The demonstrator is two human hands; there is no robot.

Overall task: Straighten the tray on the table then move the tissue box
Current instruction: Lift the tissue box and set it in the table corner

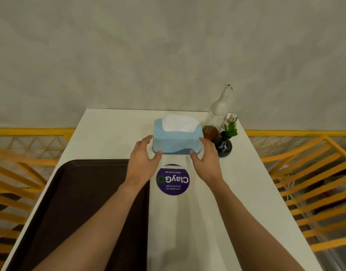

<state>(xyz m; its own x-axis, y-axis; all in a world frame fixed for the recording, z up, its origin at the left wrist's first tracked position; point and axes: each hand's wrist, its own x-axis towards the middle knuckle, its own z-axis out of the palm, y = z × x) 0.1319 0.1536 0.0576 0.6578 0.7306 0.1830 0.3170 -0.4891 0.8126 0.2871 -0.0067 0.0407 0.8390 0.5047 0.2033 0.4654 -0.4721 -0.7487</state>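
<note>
A light blue tissue box (pixel 177 142) with white tissue sticking out of its top stands on the white table (pixel 109 132), toward the far middle. My left hand (pixel 144 157) is at the box's left near corner, fingers spread, thumb touching its lower front edge. At the right near corner is my right hand (pixel 204 158), fingers apart and against the box's side. The box rests flat on the table. A dark brown tray (pixel 80 202) lies on the left half of the table, its edges parallel to the table's edges, partly under my left forearm.
Right of the box stand a white bottle-shaped vase (pixel 219 110), a brown round object (pixel 209 132) and a small black vase with a green plant (pixel 226 144). A round purple sticker (pixel 173 179) lies on the table between my hands. Yellow railings (pixel 305 169) flank both sides.
</note>
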